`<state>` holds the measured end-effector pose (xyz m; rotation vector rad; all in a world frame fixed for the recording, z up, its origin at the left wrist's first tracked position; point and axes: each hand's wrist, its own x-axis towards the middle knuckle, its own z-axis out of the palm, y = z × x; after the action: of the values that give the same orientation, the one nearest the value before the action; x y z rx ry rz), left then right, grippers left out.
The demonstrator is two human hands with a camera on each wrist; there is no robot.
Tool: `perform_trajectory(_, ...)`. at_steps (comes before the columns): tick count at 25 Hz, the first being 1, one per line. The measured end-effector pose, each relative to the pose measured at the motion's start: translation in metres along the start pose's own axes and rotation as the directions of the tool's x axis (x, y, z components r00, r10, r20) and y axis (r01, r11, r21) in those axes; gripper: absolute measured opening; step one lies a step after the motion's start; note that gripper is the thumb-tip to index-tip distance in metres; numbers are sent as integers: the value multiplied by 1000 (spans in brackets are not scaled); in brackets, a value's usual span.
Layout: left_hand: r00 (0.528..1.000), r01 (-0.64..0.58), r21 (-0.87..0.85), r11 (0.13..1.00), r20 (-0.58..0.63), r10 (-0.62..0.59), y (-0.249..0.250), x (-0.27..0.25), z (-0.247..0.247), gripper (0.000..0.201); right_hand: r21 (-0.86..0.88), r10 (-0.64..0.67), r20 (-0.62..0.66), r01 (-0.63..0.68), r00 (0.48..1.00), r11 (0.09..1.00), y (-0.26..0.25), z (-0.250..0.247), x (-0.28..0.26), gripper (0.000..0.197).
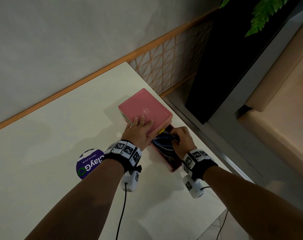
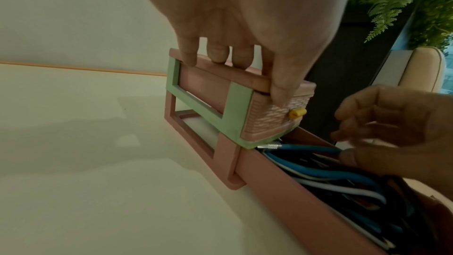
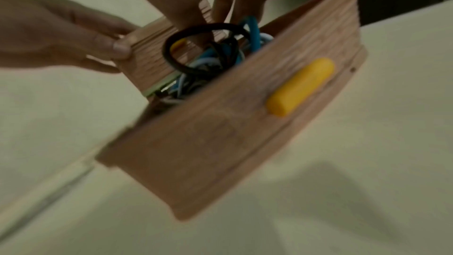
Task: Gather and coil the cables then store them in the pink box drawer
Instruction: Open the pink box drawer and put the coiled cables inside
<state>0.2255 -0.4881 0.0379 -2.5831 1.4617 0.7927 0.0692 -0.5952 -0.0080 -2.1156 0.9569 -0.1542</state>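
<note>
1. A purple round sticker (image 1: pixel 88 164) lies flat on the white desk (image 1: pixel 52 135), left of the wrists, and has no part in the work.
2. The left hand (image 1: pixel 138 131) presses flat on the lid of the pink box (image 1: pixel 145 105), fingers straight and thumb down the front edge. This likely keeps the box from sliding while the drawer is loaded.
3. The bottom drawer (image 2: pixel 277 179) is pulled out toward the person, leaving room to drop things in.
4. Blue, white and black cables (image 1: pixel 162 144) lie bundled inside that drawer.
5. The right hand (image 1: pixel 181 141) has its grip closed on the cables, apparently tucking loose loops down so the drawer can close.
</note>
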Motion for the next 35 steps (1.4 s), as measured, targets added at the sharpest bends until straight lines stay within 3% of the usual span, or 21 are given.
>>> perform_trajectory(2, 1000, 2, -6, 1000, 0, -2, 0, 0, 0, 62, -242, 68, -85, -87, 994, 966, 3, -1, -3, 47)
perform_trajectory(4, 1000, 5, -15, 1000, -7, -5, -1, -1, 0, 61, -329, 253, -140, -286, 957, 900, 8, -2, -5, 73)
perform_trajectory(6, 1000, 2, -14, 1000, -13, -3, 0, -1, 0, 61, -180, 466, -126, -482, 876, 857, 11, 1, -8, 86)
perform_trajectory(8, 1000, 3, -12, 1000, -17, -3, 0, -2, 0, 61, -50, 564, -55, -566, 824, 823, 12, 9, -12, 82)
perform_trajectory(11, 1000, 5, -8, 1000, -13, -5, 0, -2, 0, 61, -44, 576, 15, -575, 817, 817, 10, 19, -12, 62)
perform_trajectory(14, 1000, 7, -8, 1000, -13, -7, 1, -2, -1, 61, -4, 563, -30, -564, 826, 826, 8, 23, -13, 50)
perform_trajectory(28, 999, -10, 7, 1000, -42, 10, 0, 1, 3, 62, 158, 612, -99, -595, 784, 788, 4, 25, -8, 45)
perform_trajectory(35, 999, -53, 74, 996, 13, 53, 4, 1, -4, 58, 254, 584, -200, -534, 787, 806, -2, 22, 1, 35)
